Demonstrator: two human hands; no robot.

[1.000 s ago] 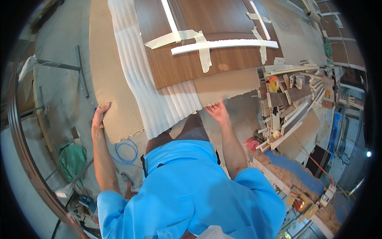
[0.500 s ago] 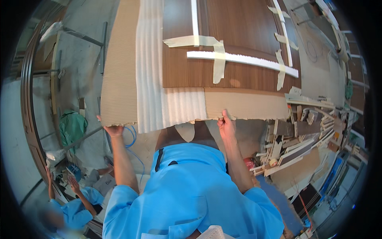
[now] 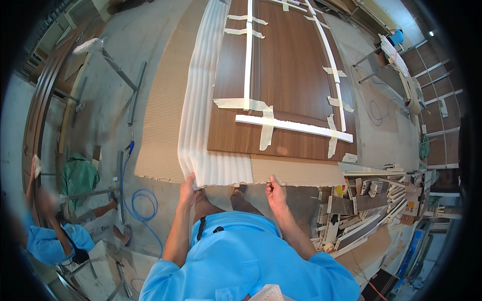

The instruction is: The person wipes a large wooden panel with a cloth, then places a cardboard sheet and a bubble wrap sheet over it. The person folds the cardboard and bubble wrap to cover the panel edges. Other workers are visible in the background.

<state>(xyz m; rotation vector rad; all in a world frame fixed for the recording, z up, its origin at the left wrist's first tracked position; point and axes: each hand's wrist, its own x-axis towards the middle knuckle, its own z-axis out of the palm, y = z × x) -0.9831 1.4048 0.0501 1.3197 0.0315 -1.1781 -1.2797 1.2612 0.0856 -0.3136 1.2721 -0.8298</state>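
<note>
A brown wood-grain door panel (image 3: 291,85) lies flat, with white strips (image 3: 296,128) fixed to it by pieces of masking tape (image 3: 267,135). Beneath it are a white foam sheet (image 3: 201,110) and corrugated cardboard (image 3: 160,130), both sticking out at the left and along the near end. My left hand (image 3: 187,193) is closed at the near edge, where the foam's left corner overlaps the cardboard; its fingers are partly hidden underneath. With thumb and fingers, my right hand (image 3: 276,194) pinches the cardboard's ragged near edge, right of the foam.
Offcuts and strips of wood (image 3: 356,210) are heaped at the right. A coiled blue hose (image 3: 143,205) lies on the floor at left. Metal stands (image 3: 118,67) and a green cloth bundle (image 3: 79,175) are further left, near another person in blue (image 3: 60,241).
My left hand has moved right along the near edge, from the cardboard's left corner to the foam's corner. My right hand stays on the cardboard edge. The view now takes in more of the panel.
</note>
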